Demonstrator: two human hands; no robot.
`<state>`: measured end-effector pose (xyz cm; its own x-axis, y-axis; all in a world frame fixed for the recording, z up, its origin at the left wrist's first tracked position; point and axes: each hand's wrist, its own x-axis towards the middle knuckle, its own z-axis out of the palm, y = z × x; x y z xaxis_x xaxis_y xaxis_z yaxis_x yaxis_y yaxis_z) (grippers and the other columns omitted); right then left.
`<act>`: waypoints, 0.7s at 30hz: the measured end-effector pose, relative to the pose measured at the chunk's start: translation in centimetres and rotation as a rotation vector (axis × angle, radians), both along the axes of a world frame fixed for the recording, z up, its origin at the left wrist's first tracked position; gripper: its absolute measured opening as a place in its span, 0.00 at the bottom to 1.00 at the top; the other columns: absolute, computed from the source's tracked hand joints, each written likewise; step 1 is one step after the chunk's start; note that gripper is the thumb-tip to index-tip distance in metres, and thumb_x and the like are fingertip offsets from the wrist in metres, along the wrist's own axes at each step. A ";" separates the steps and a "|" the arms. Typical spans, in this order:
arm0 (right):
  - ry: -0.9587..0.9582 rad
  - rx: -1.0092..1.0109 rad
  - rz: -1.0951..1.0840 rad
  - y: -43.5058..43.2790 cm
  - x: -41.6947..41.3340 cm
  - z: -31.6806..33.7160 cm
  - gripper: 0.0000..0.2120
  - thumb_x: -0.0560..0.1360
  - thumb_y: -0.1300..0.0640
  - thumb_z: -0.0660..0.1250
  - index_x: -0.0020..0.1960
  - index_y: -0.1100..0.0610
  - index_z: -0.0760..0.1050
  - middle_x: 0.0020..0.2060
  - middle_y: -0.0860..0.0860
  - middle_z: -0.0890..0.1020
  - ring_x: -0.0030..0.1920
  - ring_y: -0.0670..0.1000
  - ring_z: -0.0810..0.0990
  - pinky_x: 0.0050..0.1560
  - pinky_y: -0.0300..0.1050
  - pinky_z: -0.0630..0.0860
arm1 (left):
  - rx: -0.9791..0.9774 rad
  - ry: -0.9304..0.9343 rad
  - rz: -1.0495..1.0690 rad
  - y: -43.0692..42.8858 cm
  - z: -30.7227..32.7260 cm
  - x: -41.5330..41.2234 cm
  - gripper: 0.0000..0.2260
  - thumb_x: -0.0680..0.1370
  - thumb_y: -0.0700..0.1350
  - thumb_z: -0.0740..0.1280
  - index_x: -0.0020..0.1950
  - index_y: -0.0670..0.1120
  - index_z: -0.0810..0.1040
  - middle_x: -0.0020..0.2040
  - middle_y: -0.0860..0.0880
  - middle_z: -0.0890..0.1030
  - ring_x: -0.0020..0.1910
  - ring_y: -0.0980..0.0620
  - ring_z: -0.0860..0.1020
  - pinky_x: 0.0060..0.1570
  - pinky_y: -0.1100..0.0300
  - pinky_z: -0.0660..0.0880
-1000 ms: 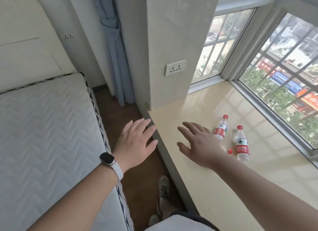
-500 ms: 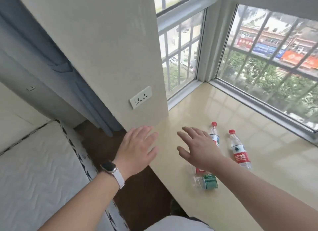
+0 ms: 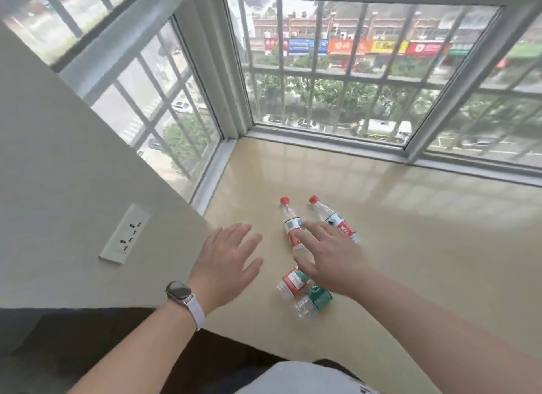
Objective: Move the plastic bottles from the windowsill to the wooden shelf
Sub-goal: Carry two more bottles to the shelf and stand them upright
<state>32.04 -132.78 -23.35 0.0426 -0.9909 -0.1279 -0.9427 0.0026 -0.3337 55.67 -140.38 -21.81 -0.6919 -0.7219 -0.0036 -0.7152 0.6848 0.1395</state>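
The wall corner [image 3: 176,217] is closing off the windowsill's [image 3: 425,247] left side, with the left hand [image 3: 225,261] hanging spread just beside it. Four bottles are crowding the middle: the left capped bottle [image 3: 289,217] and right capped bottle [image 3: 333,219] are lying near each other, the red-labelled bottle [image 3: 293,280] and green-labelled bottle [image 3: 318,298] just nearer. The right hand [image 3: 328,252] is spreading over them. Bare sill is stretching rightward and back to the window frame [image 3: 322,141].

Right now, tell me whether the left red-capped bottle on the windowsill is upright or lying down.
Lying down: the left red-capped bottle rests lengthwise on the windowsill, its cap pointing toward the window.
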 end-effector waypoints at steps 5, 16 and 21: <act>-0.004 0.063 -0.237 2.7 -0.7 -2.3 0.26 0.75 0.41 0.56 0.64 0.54 0.77 0.61 0.54 0.80 0.62 0.57 0.77 0.60 0.54 0.75 | 0.051 0.013 -0.180 -3.0 -3.1 -1.7 0.21 0.76 0.57 0.59 0.62 0.48 0.80 0.62 0.45 0.80 0.62 0.42 0.78 0.65 0.47 0.61; 0.012 0.356 -0.529 6.4 2.0 -11.4 0.25 0.78 0.43 0.60 0.71 0.52 0.69 0.68 0.51 0.73 0.64 0.54 0.71 0.61 0.48 0.67 | 0.276 -0.096 -0.487 -5.5 -13.4 -5.3 0.21 0.75 0.56 0.59 0.60 0.48 0.80 0.58 0.45 0.82 0.55 0.42 0.80 0.56 0.48 0.76; -0.084 0.483 -0.699 6.5 2.9 -16.5 0.27 0.78 0.42 0.59 0.73 0.52 0.65 0.68 0.52 0.72 0.66 0.56 0.70 0.62 0.51 0.69 | 0.453 -0.163 -0.399 -4.3 -19.1 -6.8 0.22 0.76 0.55 0.59 0.63 0.45 0.78 0.60 0.42 0.80 0.57 0.39 0.79 0.54 0.47 0.75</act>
